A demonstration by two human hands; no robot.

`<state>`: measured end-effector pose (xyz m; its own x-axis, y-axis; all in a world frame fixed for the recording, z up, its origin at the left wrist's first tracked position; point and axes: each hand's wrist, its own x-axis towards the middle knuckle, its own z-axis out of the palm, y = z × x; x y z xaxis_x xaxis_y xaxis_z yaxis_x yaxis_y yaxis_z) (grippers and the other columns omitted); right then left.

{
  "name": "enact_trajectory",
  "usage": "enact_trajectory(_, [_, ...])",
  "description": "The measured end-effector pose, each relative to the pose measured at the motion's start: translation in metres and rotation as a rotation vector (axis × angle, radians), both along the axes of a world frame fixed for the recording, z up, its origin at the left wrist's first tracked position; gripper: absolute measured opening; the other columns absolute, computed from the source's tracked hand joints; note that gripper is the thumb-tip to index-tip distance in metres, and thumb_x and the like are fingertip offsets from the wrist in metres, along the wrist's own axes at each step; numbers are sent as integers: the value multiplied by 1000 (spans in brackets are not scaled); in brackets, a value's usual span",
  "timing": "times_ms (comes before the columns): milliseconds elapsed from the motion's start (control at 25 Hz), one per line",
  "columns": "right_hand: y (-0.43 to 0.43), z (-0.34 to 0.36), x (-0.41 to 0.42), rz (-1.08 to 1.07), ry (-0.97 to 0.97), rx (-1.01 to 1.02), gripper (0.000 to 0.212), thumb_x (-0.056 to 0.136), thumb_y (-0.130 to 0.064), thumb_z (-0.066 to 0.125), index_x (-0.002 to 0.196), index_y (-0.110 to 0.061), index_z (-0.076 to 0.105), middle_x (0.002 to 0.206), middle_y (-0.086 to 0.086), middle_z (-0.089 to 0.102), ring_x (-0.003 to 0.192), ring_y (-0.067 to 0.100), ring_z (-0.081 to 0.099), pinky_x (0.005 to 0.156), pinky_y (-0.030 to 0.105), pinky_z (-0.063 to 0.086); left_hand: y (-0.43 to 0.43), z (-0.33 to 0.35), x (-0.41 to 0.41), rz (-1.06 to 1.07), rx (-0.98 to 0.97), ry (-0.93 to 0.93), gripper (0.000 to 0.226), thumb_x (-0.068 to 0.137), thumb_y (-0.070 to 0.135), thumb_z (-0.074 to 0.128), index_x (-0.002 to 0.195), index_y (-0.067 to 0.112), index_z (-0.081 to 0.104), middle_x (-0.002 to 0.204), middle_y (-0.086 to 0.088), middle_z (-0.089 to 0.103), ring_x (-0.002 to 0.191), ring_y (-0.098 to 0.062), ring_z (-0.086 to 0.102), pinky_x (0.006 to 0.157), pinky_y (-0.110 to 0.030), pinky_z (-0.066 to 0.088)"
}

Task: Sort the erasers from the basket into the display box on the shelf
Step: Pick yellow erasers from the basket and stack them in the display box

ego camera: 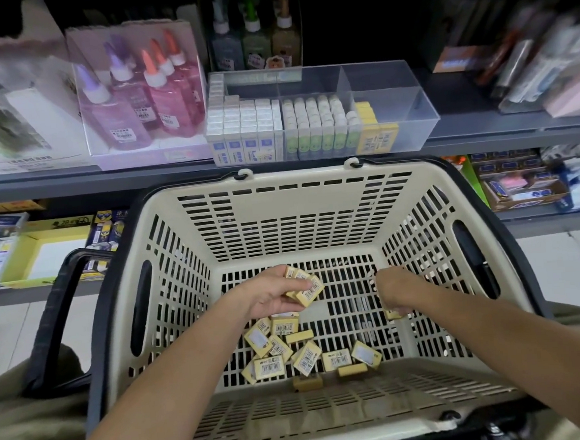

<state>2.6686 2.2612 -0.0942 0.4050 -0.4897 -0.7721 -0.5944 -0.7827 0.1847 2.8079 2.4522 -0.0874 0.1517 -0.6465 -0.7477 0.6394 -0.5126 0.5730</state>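
A cream slatted basket (291, 216) sits in front of me, with several small yellow boxed erasers (305, 356) loose on its floor. My left hand (270, 295) is inside the basket and grips a bunch of yellow erasers (305, 289). My right hand (391, 293) is also low in the basket, its fingers curled around one yellow eraser (393, 314) that mostly hides under the hand. On the shelf above stands the clear display box (408, 108). It holds rows of white boxes, white-green items and a short stack of yellow erasers (371, 124); its right compartment is bare.
Pink and purple glue bottles (143, 103) stand in a box left of the display box. Packaged goods lie on the shelf at the right (539, 71). The basket's dark handle (58, 315) hangs down at its left side. Lower shelves hold more stationery boxes.
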Motion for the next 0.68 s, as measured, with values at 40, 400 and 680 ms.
enact_trajectory(40, [0, -1, -2, 11, -14, 0, 15, 80, -3, 65, 74, -10, 52, 66, 4, 56, 51, 12, 57, 36, 21, 41, 0, 0, 0, 6, 0, 0, 89, 71, 5, 75, 144, 6, 25, 123, -16, 59, 100, -24, 65, 86, -38, 55])
enact_trajectory(400, [9, 7, 8, -96, -264, 326, 15, 82, -19, 67, 94, -11, 63, 90, 4, 67, 66, 10, 61, 59, 19, 51, 0, 6, 0, 28, -1, -21, 76, 76, 6, 73, 140, 5, 32, 128, -17, 56, 107, -28, 62, 90, -40, 53])
enact_trajectory(680, [0, 69, 41, -148, -581, 654, 5, 84, -15, 67, 86, -19, 66, 76, -2, 64, 66, 7, 59, 59, 15, 51, -3, 18, 3, 194, -87, 46, 41, 77, 12, 72, 114, 8, 55, 90, -8, 70, 78, -17, 68, 64, -28, 56])
